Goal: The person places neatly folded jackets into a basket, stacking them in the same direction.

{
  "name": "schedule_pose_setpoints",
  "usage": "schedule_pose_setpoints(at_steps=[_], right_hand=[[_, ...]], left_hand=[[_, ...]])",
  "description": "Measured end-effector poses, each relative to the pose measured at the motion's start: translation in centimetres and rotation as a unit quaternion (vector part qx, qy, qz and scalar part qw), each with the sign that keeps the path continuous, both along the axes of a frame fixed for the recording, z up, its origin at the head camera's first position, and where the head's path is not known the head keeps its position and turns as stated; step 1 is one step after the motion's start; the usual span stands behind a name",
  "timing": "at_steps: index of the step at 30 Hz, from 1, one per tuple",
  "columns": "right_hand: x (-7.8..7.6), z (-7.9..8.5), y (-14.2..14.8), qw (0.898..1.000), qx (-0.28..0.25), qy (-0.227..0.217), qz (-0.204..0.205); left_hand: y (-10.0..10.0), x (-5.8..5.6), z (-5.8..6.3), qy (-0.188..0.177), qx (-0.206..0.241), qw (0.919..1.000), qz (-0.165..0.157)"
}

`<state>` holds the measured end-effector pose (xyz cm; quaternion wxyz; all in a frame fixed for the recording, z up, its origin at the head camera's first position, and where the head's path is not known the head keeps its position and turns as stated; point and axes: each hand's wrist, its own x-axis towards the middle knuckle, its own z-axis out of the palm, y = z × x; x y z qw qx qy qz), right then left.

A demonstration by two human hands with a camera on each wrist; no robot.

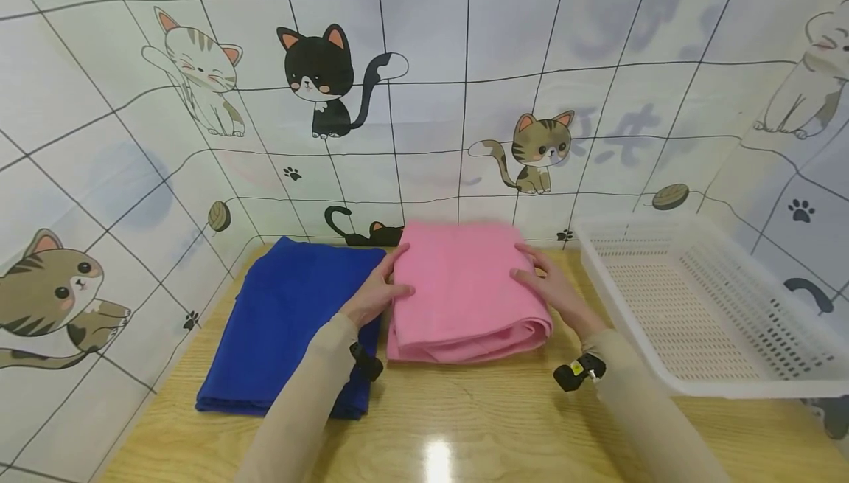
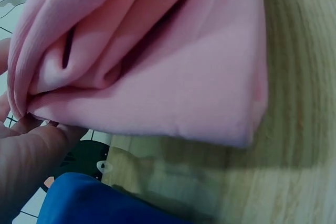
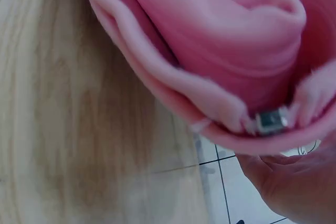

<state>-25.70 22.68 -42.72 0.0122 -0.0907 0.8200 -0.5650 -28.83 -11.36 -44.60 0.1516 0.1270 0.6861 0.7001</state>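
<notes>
Between my two hands is a folded pink cloth (image 1: pixel 464 291), its layered front edge facing me and its far edge slightly blurred. My left hand (image 1: pixel 376 293) grips its left side, thumb on top. On the opposite side, my right hand (image 1: pixel 556 290) holds it the same way, with the fingertips partly hidden by the fabric. In the right wrist view, loose rolls of cloth show inside the fold, with a small dark tag (image 3: pixel 272 120) at the edge. A folded blue cloth (image 1: pixel 285 313) lies on the left, partly under my left forearm.
A white perforated plastic basket (image 1: pixel 620 313) stands at the right, beside my right forearm. The wooden table (image 1: pixel 464 409) ends against walls covered with a cat-patterned sheet (image 1: pixel 431 122) at the back and sides.
</notes>
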Motion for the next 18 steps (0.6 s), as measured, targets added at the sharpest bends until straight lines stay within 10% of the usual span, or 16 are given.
schedule_pose_setpoints(at_steps=[18], right_hand=[[-0.2, 3.3, 0.0, 1.000, 0.011, -0.005, -0.018]], left_hand=[[1.7, -0.5, 1.4, 0.022, 0.015, 0.9987, 0.044]])
